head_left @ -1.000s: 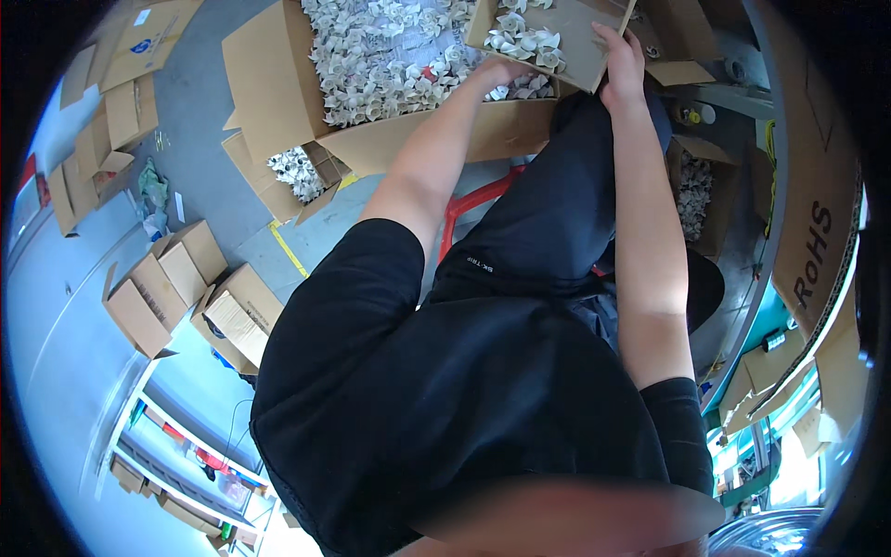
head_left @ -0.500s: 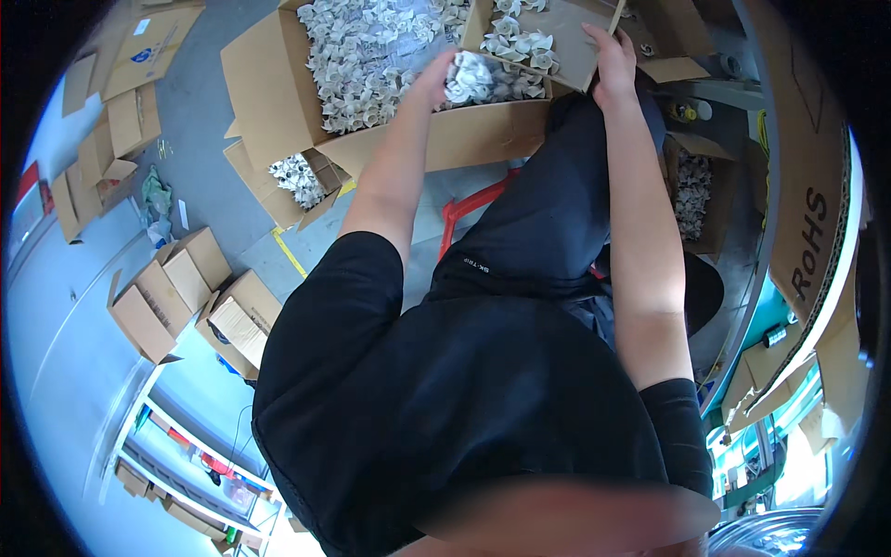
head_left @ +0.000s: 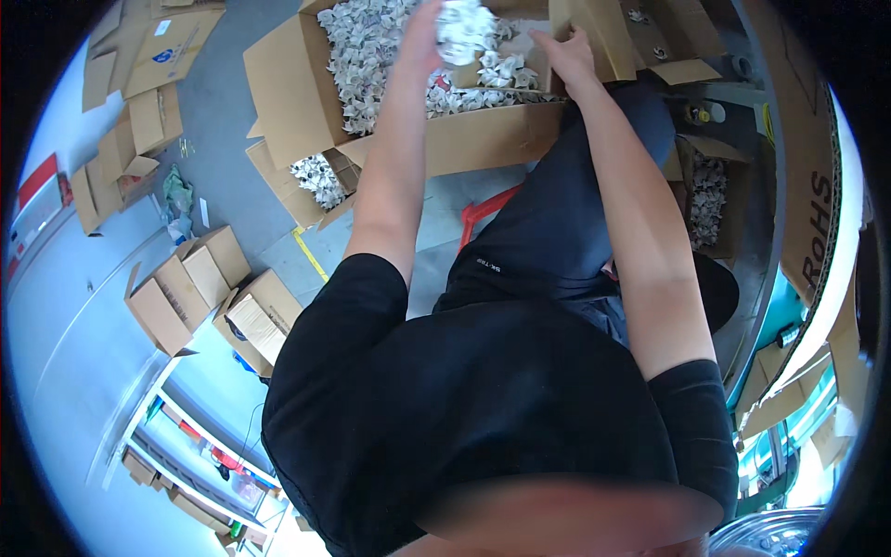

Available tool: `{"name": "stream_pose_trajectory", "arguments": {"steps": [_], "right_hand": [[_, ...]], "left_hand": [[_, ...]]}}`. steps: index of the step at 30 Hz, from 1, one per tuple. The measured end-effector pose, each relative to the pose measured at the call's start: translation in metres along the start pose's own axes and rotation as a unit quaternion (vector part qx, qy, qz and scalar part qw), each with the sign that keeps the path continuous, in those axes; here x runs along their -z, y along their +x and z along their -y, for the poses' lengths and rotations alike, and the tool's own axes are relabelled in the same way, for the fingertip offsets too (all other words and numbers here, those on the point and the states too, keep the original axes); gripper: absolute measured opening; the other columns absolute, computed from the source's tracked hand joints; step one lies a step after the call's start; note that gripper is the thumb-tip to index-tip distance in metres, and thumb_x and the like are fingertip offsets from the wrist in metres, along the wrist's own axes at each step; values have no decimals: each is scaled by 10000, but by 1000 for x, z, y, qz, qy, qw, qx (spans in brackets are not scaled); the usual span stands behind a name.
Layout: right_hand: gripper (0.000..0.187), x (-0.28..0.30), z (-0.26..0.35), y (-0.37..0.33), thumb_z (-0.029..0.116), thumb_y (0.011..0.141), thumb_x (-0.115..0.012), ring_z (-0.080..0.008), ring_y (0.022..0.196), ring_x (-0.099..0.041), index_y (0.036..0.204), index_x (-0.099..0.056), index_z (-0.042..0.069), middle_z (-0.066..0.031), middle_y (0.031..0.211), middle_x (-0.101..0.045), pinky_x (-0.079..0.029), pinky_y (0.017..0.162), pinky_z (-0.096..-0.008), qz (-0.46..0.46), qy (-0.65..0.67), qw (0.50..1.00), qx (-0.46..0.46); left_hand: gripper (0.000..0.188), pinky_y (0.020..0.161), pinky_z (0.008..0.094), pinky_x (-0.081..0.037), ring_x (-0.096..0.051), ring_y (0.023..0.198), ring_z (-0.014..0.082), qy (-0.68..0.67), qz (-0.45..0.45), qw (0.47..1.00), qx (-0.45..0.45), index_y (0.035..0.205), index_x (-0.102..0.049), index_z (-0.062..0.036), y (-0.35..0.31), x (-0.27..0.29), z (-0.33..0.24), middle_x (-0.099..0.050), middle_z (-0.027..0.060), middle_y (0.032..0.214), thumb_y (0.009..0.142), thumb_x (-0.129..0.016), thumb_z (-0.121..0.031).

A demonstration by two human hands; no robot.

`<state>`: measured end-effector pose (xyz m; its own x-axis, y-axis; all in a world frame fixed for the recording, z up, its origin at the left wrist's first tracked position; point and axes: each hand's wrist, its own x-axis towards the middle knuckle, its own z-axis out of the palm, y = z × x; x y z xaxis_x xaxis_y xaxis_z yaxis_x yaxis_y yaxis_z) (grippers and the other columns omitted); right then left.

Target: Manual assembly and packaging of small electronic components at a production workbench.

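A clump of white, flower-like plastic pieces (head_left: 467,32) is held at the fingers of my left hand (head_left: 422,42), smeared by motion. It hangs above a large open cardboard box (head_left: 464,139) filled with many such pieces (head_left: 371,70). My right hand (head_left: 570,61) grips the edge of a smaller cardboard box (head_left: 591,42), thumb inside and fingers along the wall. That smaller box rests over the right part of the large one. Several white pieces (head_left: 506,70) lie inside it, near its close edge. The far ends of both boxes are cut off by the view.
A smaller open carton of white pieces (head_left: 320,181) stands left of the large box. Another filled carton (head_left: 707,200) is beside my right leg. Red metal legs (head_left: 483,213) show under the large box. Empty cartons (head_left: 186,288) lie at the left.
My left hand has moved up and away with the white clump. The smaller box has tipped and shifted left with my right hand, its pieces now nearer its close edge.
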<state>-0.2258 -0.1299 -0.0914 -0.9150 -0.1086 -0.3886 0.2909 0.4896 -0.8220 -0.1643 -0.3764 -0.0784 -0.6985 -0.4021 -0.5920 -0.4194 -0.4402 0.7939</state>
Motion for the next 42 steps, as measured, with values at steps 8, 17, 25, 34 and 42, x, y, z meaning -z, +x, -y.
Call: {"name": "stream_pose_trajectory", "arguments": {"steps": [8,17,25,34,42], "right_hand": [[981,-4,-9,8,453,723,-833,-306,1241,-587,1454,-416,-52,-224,1368,-576,-474,1023,-384,6,9,1000,4],[694,27,-34,32,247,713,-844,-249,1058,-651,1278,-551,-28,-131,1173,-662,-529,897,-376,-2,208,978,-13],[555,62,5,11,66,783,-748,-269,1026,-637,1277,-504,3,-127,1146,-616,-541,871,-413,-124,420,899,-3],[562,64,-12,20,62,771,-772,-280,1064,-631,1258,-506,-27,-137,1160,-619,-544,883,-439,-104,425,899,5],[661,56,-2,16,84,772,-798,-269,1081,-623,1324,-460,-49,-145,1174,-619,-522,921,-387,-78,427,901,-21]], "left_hand": [[431,1034,402,-454,-595,1215,244,129,141,977,-94,1257,-654,-98,-44,-33,-7,-676,86,1240,958,-598,-402],[322,752,300,-534,-671,854,183,52,-56,980,-181,1076,-724,-4,20,17,47,-725,99,982,842,-737,-225],[787,1045,515,-445,-520,1289,427,623,-128,762,-120,1323,-586,7,17,96,152,-481,293,1435,760,-694,-532],[933,1150,498,-350,-421,1379,460,646,84,758,8,1465,-473,-41,-6,11,143,-382,319,1510,765,-698,-616],[941,1113,472,-403,-482,1341,423,616,60,785,-7,1421,-499,8,6,12,144,-418,325,1484,754,-710,-620]]}}
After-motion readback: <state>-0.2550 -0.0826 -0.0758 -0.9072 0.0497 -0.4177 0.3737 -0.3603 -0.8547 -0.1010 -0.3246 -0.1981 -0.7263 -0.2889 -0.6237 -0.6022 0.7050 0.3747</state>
